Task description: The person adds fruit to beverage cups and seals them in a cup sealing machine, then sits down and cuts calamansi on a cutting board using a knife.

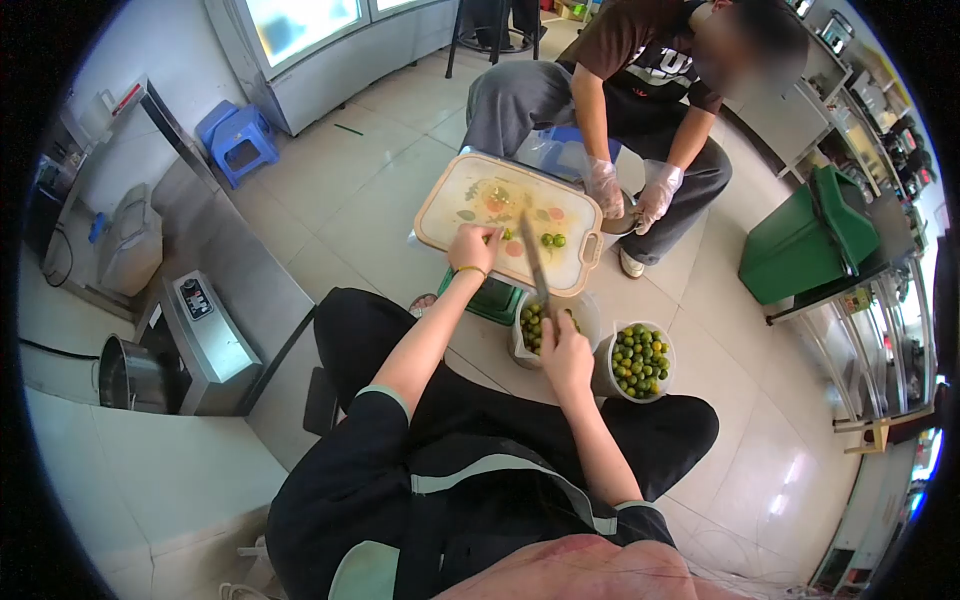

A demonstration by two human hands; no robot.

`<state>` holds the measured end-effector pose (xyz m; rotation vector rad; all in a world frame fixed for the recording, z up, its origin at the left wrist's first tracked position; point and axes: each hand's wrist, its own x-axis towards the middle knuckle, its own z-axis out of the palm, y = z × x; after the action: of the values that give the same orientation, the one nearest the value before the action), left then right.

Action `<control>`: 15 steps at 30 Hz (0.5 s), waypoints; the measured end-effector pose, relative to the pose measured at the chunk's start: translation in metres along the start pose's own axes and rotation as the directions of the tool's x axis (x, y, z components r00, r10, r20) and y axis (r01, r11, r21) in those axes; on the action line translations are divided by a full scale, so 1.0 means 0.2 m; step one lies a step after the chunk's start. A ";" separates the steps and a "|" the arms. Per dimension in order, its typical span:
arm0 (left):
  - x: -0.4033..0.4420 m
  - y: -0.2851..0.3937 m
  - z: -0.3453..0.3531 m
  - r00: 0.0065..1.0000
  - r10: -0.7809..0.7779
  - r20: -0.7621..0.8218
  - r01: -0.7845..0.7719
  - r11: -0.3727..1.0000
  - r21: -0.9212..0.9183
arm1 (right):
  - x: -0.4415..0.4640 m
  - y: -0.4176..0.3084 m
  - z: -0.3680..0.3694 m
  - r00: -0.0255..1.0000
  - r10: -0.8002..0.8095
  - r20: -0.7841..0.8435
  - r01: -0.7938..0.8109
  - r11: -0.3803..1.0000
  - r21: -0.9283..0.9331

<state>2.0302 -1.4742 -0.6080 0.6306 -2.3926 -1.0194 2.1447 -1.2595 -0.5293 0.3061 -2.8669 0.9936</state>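
Observation:
A knife is in my right hand, its blade reaching over the cutting board. My left hand rests at the board's near side, fingers closed on a small green citrus fruit, partly hidden by the fingertips. Just right of the blade lie more small green citrus fruits. Wet bits and seeds are scattered on the board's far left part. Below the board's right end, a white bucket holds green citrus fruits, partly covered by my right hand. Another full bucket stands right of it.
Opposite sits a person whose gloved hands hold a metal bowl beside the board. A green bin and a rack stand at right. Blue stools, a steel counter and an induction cooker are at left.

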 end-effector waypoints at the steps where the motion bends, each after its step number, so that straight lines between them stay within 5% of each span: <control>1: 0.02 0.03 0.01 0.999 -0.011 0.048 0.012 1.000 -0.012 | 0.02 0.00 -0.03 0.999 0.019 -0.043 -0.019 1.000 0.002; 6: 0.09 -0.06 0.09 0.985 0.135 -0.110 -0.148 0.981 -0.125 | 0.09 0.01 -0.09 1.000 -0.001 0.009 0.001 0.998 0.055; 12: 0.09 -0.22 0.02 0.928 0.316 -0.195 -0.326 0.945 -0.022 | 0.10 -0.01 0.13 0.989 -0.071 0.126 0.069 0.997 0.020; 15: 0.04 -0.21 -0.03 0.964 0.251 -0.093 -0.255 0.967 -0.030 | 0.13 0.01 0.17 0.996 -0.002 0.088 0.003 1.000 -0.015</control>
<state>2.0373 -1.5092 -0.6342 0.3357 -2.2962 -0.9092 2.1187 -1.2830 -0.5529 0.3612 -2.9502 0.9820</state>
